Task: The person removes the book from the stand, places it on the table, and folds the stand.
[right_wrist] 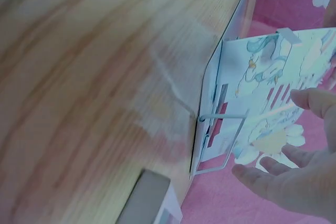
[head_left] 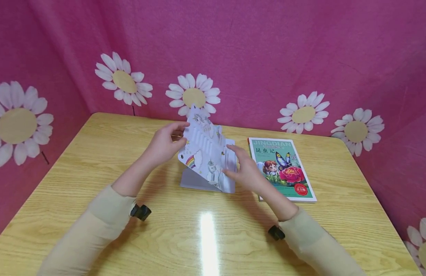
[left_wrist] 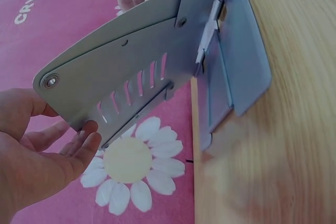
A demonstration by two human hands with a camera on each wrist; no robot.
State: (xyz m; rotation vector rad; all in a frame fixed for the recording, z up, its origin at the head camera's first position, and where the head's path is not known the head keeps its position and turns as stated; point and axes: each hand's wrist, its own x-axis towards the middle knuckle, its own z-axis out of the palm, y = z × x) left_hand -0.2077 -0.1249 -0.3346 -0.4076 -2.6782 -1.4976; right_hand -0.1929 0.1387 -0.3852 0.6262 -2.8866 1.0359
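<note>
A white metal book stand (head_left: 201, 147) with unicorn and rainbow prints stands on the table, its slotted panel tilted up from the flat base plate (head_left: 195, 182). My left hand (head_left: 163, 142) pinches the panel's outer edge, thumb on one face and fingers on the other. In the left wrist view the plain back of the panel (left_wrist: 115, 77) shows, with a hinge down at the base. Around the other side, my right hand (head_left: 246, 168) is spread with straight fingers beside the panel. A wire page holder (right_wrist: 224, 116) sticks out near those fingers in the right wrist view.
To the right of the stand lies a children's book (head_left: 285, 170) with a butterfly and a red flower on its green cover. The wooden table (head_left: 164, 237) meets a pink cloth (head_left: 240, 57) printed with white daisies at the back and sides.
</note>
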